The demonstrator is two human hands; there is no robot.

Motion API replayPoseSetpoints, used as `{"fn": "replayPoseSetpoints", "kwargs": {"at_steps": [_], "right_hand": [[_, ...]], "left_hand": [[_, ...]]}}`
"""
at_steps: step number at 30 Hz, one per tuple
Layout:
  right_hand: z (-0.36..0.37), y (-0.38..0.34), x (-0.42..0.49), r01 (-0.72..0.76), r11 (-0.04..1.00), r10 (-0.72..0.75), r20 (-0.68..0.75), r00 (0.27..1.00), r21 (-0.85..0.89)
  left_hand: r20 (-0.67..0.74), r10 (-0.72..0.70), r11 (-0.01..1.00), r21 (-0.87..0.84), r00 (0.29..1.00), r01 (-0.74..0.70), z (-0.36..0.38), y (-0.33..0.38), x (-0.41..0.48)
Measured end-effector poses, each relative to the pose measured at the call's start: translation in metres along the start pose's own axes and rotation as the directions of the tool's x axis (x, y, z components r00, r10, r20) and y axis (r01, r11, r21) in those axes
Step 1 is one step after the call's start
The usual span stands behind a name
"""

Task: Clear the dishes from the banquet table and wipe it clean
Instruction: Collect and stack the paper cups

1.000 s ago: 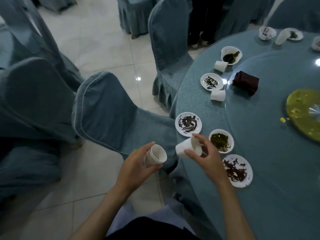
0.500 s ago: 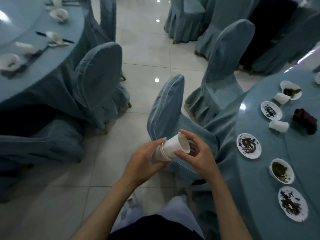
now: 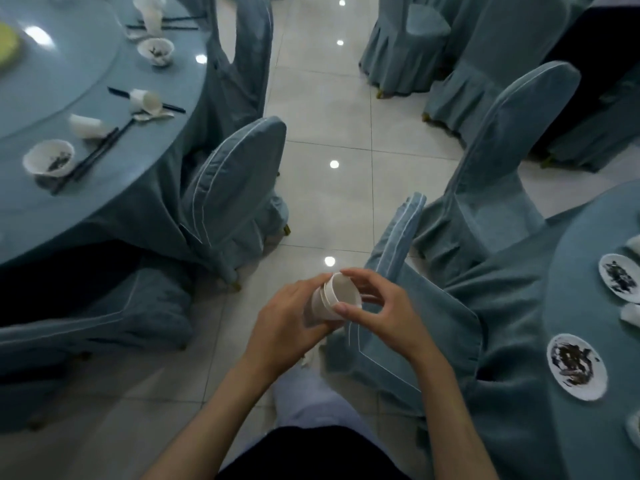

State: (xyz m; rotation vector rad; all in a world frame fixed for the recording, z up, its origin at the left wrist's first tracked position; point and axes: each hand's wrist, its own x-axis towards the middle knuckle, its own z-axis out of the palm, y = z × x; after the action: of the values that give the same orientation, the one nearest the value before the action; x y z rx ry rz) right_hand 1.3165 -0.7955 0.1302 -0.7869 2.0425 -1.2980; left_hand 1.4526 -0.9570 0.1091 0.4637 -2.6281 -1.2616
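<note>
Two white paper cups (image 3: 335, 299) are nested one inside the other, held over the floor between two tables. My left hand (image 3: 287, 323) grips the outer cup from below and behind. My right hand (image 3: 384, 306) pinches the rim of the inner cup with thumb and fingers. The banquet table (image 3: 588, 445) at the right edge carries white plates with dark food scraps (image 3: 576, 365) (image 3: 620, 277). Part of a white cup (image 3: 631, 315) lies between the plates.
A second round table (image 3: 86, 109) at upper left holds bowls (image 3: 48, 161), tipped cups (image 3: 145, 100) and black chopsticks (image 3: 90, 157). Blue-covered chairs (image 3: 228, 188) (image 3: 491, 161) stand on both sides. A pale tiled aisle (image 3: 329, 133) runs between them.
My right hand brought its cup to the cup in my left hand and pushed it inside. My view swung left, away from the right table, bringing the second table into sight.
</note>
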Motion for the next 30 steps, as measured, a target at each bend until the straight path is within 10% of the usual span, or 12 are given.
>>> {"fn": "replayPoseSetpoints", "kwargs": {"at_steps": [30], "right_hand": [[-0.116, -0.035, 0.354, -0.29, 0.947, 0.32, -0.439, 0.84, 0.137]], "left_hand": [[0.377, 0.321, 0.945, -0.181, 0.869, -0.271, -0.055, -0.061, 0.478]]}}
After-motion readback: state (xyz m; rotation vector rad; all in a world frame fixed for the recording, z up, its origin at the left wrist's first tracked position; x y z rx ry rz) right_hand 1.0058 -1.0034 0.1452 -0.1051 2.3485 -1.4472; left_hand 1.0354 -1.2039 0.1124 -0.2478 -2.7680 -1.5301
